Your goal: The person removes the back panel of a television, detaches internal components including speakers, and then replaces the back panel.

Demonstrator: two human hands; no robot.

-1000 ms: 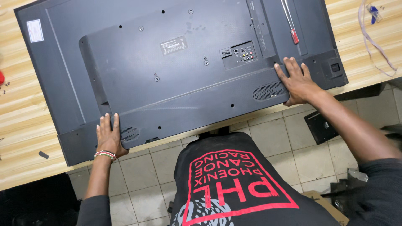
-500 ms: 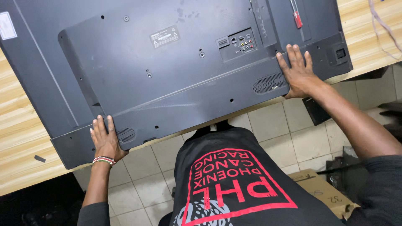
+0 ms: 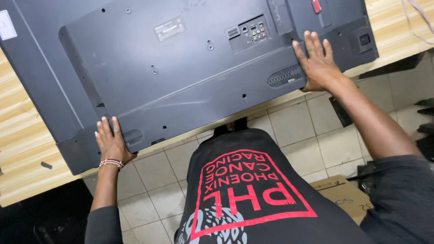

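Note:
A large flat-screen television (image 3: 181, 68) lies face down on a light wooden table (image 3: 27, 135), its dark grey back panel up and its near edge overhanging the table. My left hand (image 3: 110, 142) rests flat on the lower left corner of the panel, fingers apart, with a beaded bracelet at the wrist. My right hand (image 3: 318, 63) presses flat on the lower right part, beside a speaker grille (image 3: 284, 76). A port panel (image 3: 248, 32) with coloured sockets sits above the middle. Neither hand holds anything.
A red-handled tool (image 3: 316, 5) lies on the panel at the top right. A thin cable (image 3: 418, 20) trails over the table's right end. Below are a tiled floor (image 3: 153, 180), a cardboard box (image 3: 343, 196) and dark objects (image 3: 425, 126) at the right.
The television has slid toward me and to the left across the table, with both hands staying flat on its near edge. The view has drawn closer to the panel.

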